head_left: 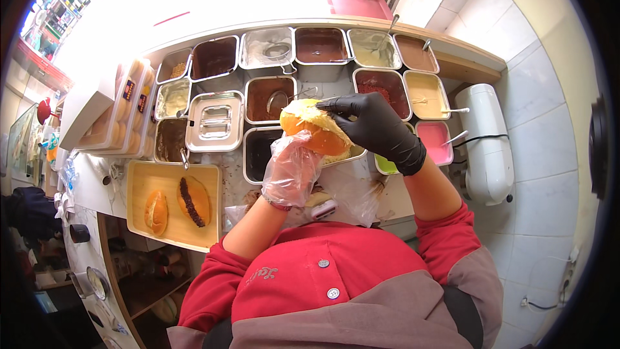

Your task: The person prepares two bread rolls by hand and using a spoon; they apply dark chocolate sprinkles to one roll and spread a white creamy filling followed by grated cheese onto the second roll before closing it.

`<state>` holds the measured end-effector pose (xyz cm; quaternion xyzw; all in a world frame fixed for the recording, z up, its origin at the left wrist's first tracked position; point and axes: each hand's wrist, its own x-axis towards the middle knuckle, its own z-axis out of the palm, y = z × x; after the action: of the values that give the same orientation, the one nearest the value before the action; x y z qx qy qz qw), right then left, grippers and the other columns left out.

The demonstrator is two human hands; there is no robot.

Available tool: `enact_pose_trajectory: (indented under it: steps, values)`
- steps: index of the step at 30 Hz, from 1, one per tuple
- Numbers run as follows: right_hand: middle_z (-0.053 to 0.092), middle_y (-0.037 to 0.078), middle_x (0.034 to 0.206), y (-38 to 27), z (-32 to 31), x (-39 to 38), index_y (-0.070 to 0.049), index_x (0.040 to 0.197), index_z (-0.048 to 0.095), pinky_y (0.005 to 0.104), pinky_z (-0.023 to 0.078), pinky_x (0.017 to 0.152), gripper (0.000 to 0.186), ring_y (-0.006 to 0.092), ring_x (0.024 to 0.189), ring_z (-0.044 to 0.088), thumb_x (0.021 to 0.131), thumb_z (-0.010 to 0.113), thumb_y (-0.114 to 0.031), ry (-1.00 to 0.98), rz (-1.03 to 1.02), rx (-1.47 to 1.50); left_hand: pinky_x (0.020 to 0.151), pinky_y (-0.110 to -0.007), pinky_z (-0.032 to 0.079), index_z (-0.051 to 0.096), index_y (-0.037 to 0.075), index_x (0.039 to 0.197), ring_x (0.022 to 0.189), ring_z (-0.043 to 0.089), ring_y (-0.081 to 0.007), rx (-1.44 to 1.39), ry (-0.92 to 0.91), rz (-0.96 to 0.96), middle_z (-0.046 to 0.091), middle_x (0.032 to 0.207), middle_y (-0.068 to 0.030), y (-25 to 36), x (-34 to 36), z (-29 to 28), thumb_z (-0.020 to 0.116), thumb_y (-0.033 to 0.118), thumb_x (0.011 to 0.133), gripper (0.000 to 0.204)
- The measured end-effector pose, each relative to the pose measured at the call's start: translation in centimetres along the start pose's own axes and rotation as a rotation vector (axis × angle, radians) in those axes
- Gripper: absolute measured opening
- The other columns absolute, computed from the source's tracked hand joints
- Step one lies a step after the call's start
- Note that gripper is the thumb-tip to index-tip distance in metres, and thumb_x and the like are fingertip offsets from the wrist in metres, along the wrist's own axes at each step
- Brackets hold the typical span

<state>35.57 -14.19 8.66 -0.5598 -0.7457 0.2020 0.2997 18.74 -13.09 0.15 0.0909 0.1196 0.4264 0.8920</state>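
My left hand (294, 171), in a clear plastic glove, grips a golden bun (302, 130) from below. Pale yellow shreds that look like grated cheese (309, 114) cover the bun's upper side. Against these shreds press the bunched fingers of my right hand (378, 128), which wears a black glove. Its fingertips are partly lost among the shreds. Beneath the hands, a metal bin shows more grated cheese (341, 155) along its edge. To the left, a cream tray (174, 240) carries a plain filled bun (155, 212) and a bun with a dark strip of filling (194, 201).
Metal bins of spreads and toppings line the counter, several with spoons, such as the pink one (434, 142). One has a steel lid (216, 121). Stacked clear bun boxes (123, 110) stand at left. A white appliance (484, 145) is at right; a clear plastic bag (358, 200) lies near my body.
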Motion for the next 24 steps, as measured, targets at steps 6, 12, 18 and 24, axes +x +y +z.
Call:
enact_pose_trajectory:
  steps: [6,12,18,24]
  values:
    - [0.068,0.016,0.096,0.5,0.0,-0.3,-0.003,0.104,0.068,0.0292,0.052,0.074,0.029,0.0221,0.082,0.068,0.078,0.072,-0.013,0.019,0.022,0.0,0.1,-0.037,0.044,0.046,0.001,0.125,0.112,0.054,-0.0233,0.003,-0.011,-0.033,0.056,0.119,-0.011,-0.1,-0.2,0.4,0.058,0.003,0.082,0.045]
    - [0.068,0.013,0.087,0.4,1.3,0.4,-0.006,0.1,0.069,0.0316,0.052,0.071,0.029,0.0262,0.075,0.066,0.075,0.075,-0.019,0.139,-0.181,-0.069,0.1,-0.039,0.041,0.051,0.003,0.116,0.11,0.055,-0.0228,0.01,-0.003,-0.031,0.059,0.113,-0.0094,-0.3,-0.3,0.0,0.057,0.002,0.082,0.035]
    - [0.067,0.015,0.087,0.4,2.5,0.8,-0.004,0.099,0.069,0.0326,0.051,0.07,0.027,0.0279,0.074,0.065,0.075,0.074,-0.017,0.172,-0.073,-0.054,0.093,-0.032,0.046,0.05,0.004,0.118,0.102,0.057,-0.0174,0.042,0.039,0.026,0.059,0.108,-0.0076,-1.1,-0.4,-0.5,0.058,0.002,0.085,0.035]
    - [0.068,0.017,0.091,0.5,1.2,0.1,-0.003,0.103,0.068,0.0318,0.051,0.07,0.024,0.0275,0.077,0.066,0.08,0.066,-0.01,0.133,-0.043,0.109,0.096,-0.033,0.044,0.049,0.004,0.119,0.108,0.055,-0.019,0.027,0.041,-0.005,0.058,0.114,-0.0081,-0.1,-0.8,-0.3,0.059,0.002,0.083,0.037]
